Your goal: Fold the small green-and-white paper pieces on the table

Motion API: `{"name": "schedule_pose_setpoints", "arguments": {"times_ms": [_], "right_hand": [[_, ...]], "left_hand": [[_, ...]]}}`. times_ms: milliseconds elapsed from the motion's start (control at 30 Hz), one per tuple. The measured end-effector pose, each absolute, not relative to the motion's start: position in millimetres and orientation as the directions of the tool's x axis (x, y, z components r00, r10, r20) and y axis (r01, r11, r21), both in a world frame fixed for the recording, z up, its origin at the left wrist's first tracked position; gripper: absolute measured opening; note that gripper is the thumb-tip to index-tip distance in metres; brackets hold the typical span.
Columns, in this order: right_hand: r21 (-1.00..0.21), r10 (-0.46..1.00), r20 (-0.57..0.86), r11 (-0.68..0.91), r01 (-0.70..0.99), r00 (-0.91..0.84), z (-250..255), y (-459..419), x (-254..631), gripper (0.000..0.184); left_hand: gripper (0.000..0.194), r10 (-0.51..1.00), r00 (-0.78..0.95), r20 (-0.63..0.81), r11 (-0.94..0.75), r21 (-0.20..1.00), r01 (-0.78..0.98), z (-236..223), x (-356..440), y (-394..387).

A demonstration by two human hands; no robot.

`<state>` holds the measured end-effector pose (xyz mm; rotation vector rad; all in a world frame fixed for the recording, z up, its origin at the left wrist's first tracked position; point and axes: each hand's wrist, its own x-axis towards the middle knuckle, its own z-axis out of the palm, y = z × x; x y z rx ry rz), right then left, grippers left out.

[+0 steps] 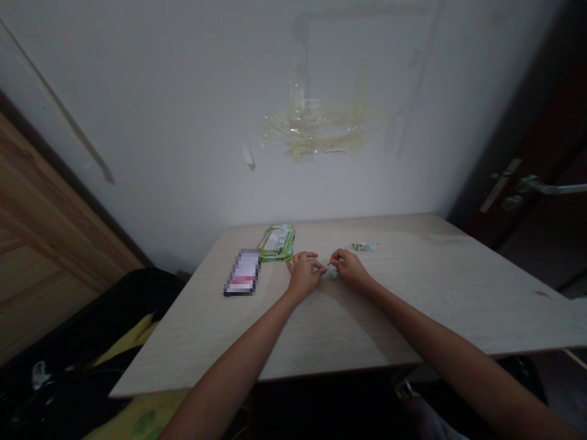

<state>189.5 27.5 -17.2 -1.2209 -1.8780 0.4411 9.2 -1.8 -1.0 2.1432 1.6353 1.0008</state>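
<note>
On the bench (413, 318), one phone (244, 272) and one stack of green packets (277, 242), number indeterminable, lie left of the left hand (304, 272); one green-white wrapper (365, 247) lies beyond the right hand (349, 267). Both forearms extend forward, the fingers of each hand pinching one small whitish packet (332, 271) between them.

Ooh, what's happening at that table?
A person's bare left hand and right hand have their fingertips at a small, crumpled, whitish piece, too small to identify, over a pale wood-grain table. Flat green-and-white packets lie beside a dark-edged, rectangular phone. A narrow green-and-white wrapper lies beyond the right hand.
</note>
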Motion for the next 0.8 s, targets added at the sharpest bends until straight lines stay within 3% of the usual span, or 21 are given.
{"name": "schedule_pose_setpoints", "arguments": {"times_ms": [233,533,800], "right_hand": [[-0.655,0.866,0.462,0.48,0.584,-0.193,-18,28,191,0.008],[-0.659,0.879,0.414,0.469,0.588,-0.238,-22,30,199,0.02],[-0.526,0.842,0.423,0.53,0.666,-0.336,-23,31,201,0.008]], "left_hand": [[0.01,0.947,0.08,0.313,-0.25,0.554,0.794,4,10,-3],[0.018,0.949,0.032,0.313,-0.177,0.448,0.876,4,6,-8],[0.02,0.947,0.088,0.309,-0.211,0.392,0.895,5,4,-10]]}}
